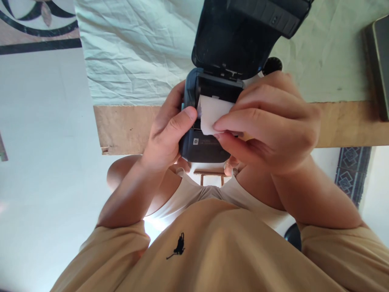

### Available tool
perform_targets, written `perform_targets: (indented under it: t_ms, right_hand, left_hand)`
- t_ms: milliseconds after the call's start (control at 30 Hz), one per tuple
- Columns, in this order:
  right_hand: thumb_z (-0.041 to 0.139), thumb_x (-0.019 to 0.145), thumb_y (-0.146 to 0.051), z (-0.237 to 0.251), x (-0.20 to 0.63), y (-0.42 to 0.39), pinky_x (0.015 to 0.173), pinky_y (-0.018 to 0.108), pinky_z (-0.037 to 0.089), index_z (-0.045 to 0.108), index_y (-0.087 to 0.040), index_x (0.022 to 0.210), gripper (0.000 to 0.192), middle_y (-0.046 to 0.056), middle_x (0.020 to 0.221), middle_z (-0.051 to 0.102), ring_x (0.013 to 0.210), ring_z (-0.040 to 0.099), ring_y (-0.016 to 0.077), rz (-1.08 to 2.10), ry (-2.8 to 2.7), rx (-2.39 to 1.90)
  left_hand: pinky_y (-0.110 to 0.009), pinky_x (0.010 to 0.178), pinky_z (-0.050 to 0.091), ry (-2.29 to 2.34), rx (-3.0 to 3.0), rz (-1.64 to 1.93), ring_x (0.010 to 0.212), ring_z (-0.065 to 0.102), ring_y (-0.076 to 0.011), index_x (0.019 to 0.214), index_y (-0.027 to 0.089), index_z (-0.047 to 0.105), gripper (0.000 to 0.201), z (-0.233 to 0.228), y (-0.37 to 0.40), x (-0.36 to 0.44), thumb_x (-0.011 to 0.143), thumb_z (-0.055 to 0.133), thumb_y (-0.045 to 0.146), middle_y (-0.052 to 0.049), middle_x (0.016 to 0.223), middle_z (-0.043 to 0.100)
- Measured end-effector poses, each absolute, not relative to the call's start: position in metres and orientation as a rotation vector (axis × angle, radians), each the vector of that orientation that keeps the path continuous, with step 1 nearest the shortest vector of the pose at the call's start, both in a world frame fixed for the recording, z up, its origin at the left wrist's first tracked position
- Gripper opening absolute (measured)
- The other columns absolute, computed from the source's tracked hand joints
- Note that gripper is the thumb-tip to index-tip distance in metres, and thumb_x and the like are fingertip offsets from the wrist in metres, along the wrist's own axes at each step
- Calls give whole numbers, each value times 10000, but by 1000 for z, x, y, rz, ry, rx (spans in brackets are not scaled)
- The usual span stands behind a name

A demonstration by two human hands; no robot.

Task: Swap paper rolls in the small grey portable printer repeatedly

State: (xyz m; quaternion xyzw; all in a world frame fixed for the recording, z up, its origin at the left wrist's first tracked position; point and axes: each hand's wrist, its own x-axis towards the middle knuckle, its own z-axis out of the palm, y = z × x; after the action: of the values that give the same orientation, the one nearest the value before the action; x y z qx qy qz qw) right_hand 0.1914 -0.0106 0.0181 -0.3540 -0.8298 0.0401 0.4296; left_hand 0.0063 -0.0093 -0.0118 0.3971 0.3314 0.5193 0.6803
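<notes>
Left hand (165, 136): gripping the dark grey plastic label printer (200, 142), thumb pressing its front.
Right hand (270, 121): fingers pinching the white paper strip (212, 113).
Lid (234, 36): standing open.

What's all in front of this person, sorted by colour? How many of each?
Dark: 3 – small dark-blue plastic label printer with lid open, black round knob, dark flat slab at the table's edge
White: 2 – white paper strip, wrinkled white cloth
Total: 5
</notes>
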Motion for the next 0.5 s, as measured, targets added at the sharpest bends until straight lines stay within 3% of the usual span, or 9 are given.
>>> perform_targets:
  t_ms: [100, 167, 233, 333, 500]
  right_hand:
    - [666, 858, -183, 18, 190, -13, 742, 326, 402, 658, -275, 869, 93, -46, 772, 667, 791, 602, 142, 135, -2063, -849]
    - [674, 853, -182, 18, 191, -13, 747, 327, 400, 646, -281, 870, 104, -63, 764, 674, 784, 601, 138, 147, -2071, -845]
    - [679, 852, -191, 16, 194, -11, 737, 324, 397, 638, -277, 883, 100, -66, 772, 684, 768, 581, 137, 156, -2122, -820]
    - [723, 830, -251, 13, 199, -6, 697, 326, 398, 651, -264, 917, 113, -51, 826, 707, 748, 534, 145, 156, -2228, -704]
    - [711, 871, -327, 14, 194, -8, 692, 353, 414, 643, -234, 854, 116, -23, 782, 679, 739, 530, 156, 198, -2154, -720]
  left_hand:
    - [-350, 746, 576, 731, 1062, 1155, 894, 705, -238, 1110, 210, 694, 362, -20, -7, 4, 925, 594, 504, -38, 865, 690]
    - [-342, 702, 553, 725, 1062, 1158, 855, 702, -235, 1182, 246, 677, 404, -24, -6, 3, 882, 643, 515, -31, 912, 700]
    - [-341, 736, 539, 659, 1081, 1156, 893, 701, -227, 1315, 273, 600, 522, -25, -6, 2, 847, 707, 478, -38, 1082, 715]
    - [-304, 759, 505, 575, 1120, 1108, 901, 662, -160, 1433, 317, 475, 671, -26, -6, 0, 825, 761, 329, -28, 1389, 616]
    - [-264, 694, 478, 565, 1194, 1160, 815, 639, -146, 1464, 307, 460, 671, -31, -5, 0, 841, 702, 241, -34, 1180, 657]
